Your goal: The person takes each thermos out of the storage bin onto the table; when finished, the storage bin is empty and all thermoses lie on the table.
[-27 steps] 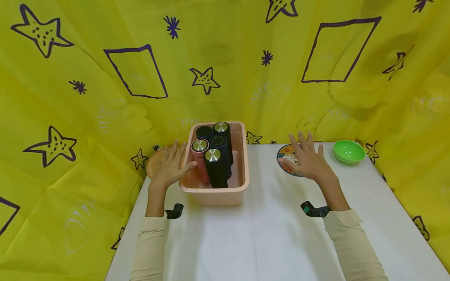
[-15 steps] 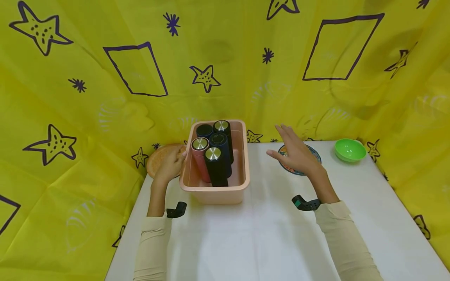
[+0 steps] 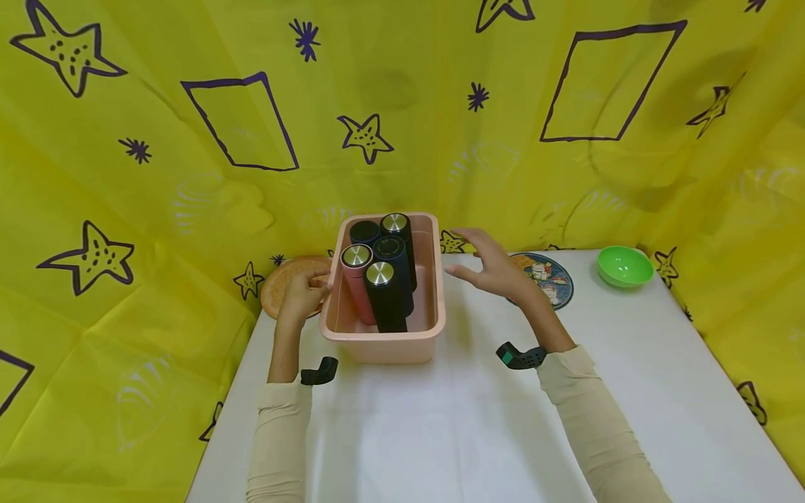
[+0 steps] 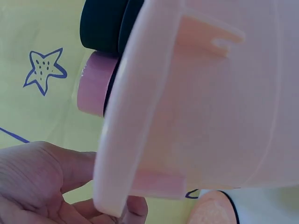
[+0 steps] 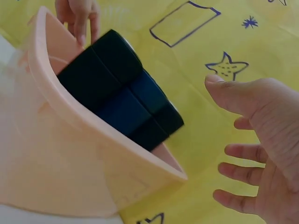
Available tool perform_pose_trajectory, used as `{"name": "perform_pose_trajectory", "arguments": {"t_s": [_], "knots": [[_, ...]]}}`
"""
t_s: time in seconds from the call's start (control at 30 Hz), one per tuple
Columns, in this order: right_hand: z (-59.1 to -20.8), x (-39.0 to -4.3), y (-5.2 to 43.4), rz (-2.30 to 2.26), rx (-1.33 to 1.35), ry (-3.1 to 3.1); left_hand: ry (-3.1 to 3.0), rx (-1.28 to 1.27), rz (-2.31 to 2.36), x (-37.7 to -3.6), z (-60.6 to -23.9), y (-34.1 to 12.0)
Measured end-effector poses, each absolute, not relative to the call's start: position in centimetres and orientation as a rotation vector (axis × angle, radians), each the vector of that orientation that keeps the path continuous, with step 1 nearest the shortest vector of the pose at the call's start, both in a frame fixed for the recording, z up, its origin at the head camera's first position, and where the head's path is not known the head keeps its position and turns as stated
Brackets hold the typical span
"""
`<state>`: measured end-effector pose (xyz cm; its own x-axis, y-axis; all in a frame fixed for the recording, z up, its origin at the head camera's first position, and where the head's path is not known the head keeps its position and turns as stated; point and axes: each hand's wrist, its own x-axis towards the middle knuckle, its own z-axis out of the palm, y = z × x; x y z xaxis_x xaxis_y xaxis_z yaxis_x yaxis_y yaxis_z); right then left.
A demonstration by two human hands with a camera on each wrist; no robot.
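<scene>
A pink plastic tub (image 3: 383, 346) stands on the white table at the back left of centre. Several tall flasks stand upright in it: one pink flask (image 3: 356, 278) with a steel cap, the others black or dark blue (image 3: 385, 299). My left hand (image 3: 303, 293) grips the tub's left rim; in the left wrist view its fingers (image 4: 133, 210) curl under the rim of the tub (image 4: 205, 102). My right hand (image 3: 492, 267) hovers open just right of the tub without touching it. The right wrist view shows that hand (image 5: 268, 140) spread beside the tub's wall (image 5: 70, 168) and the dark flasks (image 5: 110, 77).
An orange plate (image 3: 281, 279) lies behind my left hand. A patterned round plate (image 3: 552, 278) lies to the right of my right hand, and a green bowl (image 3: 625, 266) sits at the back right. Yellow star-print cloth (image 3: 402, 105) walls the white table (image 3: 440, 433) on three sides.
My right hand has moved left from over the patterned plate to beside the tub's right wall. My left hand went from lying flat beside the tub to gripping its left rim.
</scene>
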<state>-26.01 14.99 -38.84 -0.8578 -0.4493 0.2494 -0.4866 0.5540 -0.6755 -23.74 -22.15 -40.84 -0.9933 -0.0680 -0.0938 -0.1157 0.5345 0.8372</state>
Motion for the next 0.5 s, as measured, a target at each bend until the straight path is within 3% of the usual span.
{"name": "perform_pose_trajectory", "arguments": {"t_s": [0.5], "knots": [[-40.1, -27.3, 10.4, 1.481, 0.862, -2.635, 2.584, -0.300, 1.607, -24.0, -41.0, -21.8]]}}
